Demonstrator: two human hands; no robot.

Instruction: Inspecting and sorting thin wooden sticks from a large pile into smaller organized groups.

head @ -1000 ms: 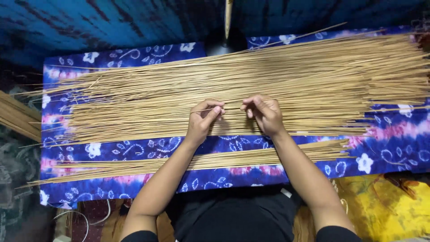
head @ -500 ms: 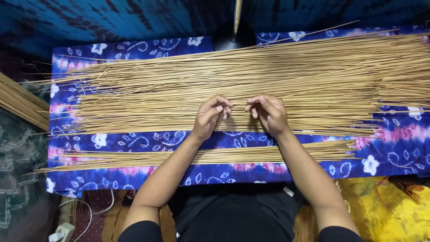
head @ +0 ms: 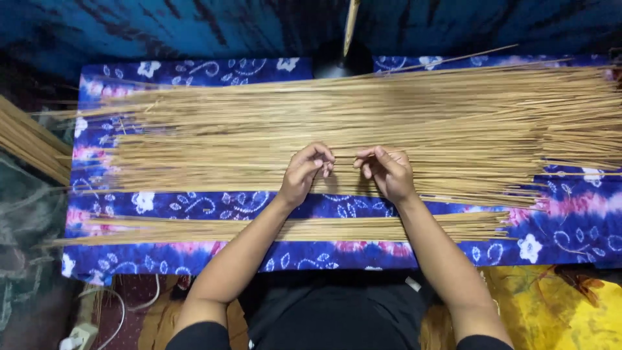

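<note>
Resting side by side on the near edge of the wide stick layer, the two hands are working close together near the middle of the scene. The left hand is curling its fingers inward, thumb meeting fingertips as if pinching one or two thin sticks, though the sticks in the pinch are too fine to tell apart from those beneath. The right hand is sitting just to the right of it, fingers likewise bent and tips pointing left toward the other hand; whether it is gripping a stick cannot be told for sure.

Directly under and beyond both hands, the pale sticks are lying with their long axis running left to right, spreading past each hand well out to both sides, so both hands are equally near them. A narrower bundle of sticks is lying parallel on the near side, crossed by both forearms. All of it is resting on a blue flower-patterned cloth. At the far left, another bundle is slanting off the cloth. No container is showing anywhere.
</note>
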